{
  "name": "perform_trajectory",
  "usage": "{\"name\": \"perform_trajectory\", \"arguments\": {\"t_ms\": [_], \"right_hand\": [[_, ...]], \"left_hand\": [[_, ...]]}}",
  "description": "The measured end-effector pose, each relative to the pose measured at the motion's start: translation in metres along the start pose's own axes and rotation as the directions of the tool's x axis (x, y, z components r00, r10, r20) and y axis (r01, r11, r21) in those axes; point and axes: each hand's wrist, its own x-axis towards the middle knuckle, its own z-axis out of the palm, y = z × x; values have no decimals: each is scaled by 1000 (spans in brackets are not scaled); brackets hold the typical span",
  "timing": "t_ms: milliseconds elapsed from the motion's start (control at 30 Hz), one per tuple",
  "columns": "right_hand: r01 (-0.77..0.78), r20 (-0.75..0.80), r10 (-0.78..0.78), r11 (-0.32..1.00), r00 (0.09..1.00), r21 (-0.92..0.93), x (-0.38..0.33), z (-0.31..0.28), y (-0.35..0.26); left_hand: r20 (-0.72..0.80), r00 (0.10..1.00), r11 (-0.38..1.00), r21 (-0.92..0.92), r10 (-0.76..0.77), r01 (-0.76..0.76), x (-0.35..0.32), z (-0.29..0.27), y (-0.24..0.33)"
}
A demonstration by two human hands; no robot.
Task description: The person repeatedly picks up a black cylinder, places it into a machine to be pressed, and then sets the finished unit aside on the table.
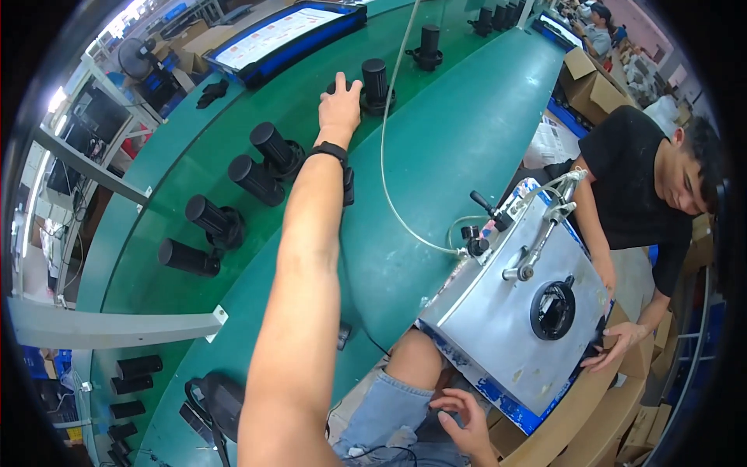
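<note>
My left arm stretches far out over the green bench. My left hand (340,109) bends its fingers over a black part (332,87), mostly hidden beneath them, on the green conveyor strip. Right beside it stands a black ribbed cylinder with a flanged base (375,84). Low in the view, my right hand (465,426) hovers by my knee, thumb and fingers apart, with nothing seen in it. Nearest to that hand is a metal box fixture (498,311) with a lever clamp (531,261) and a black ring-shaped part (537,313) on its top.
Several black cylinders (204,214) lie or stand along the conveyor strip (148,288). A pale air hose (384,156) crosses the bench to the fixture. A blue-edged tray (284,39) sits at the far side. Another person's hand (618,342) is at the fixture's right; cardboard boxes (595,82) stand behind.
</note>
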Motion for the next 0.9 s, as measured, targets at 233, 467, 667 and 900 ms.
{"name": "perform_trajectory", "arguments": {"t_ms": [233, 467, 667, 900], "right_hand": [[129, 146, -109, 982, 983, -138, -21, 11, -16], [633, -86, -663, 739, 743, -230, -25, -22, -87], [332, 279, -509, 803, 815, 495, -7, -6, -93], [598, -278, -560, 541, 780, 591, -20, -47, -117]], "left_hand": [[-309, 937, 971, -118, 165, -210, -63, -131, -1], [-114, 818, 416, -817, 564, -400, -188, -312, 72], [-150, 812, -137, -987, 564, -86, -332, -308, 155], [227, 850, -189, -917, 476, 351, -414, -283, 201]]}}
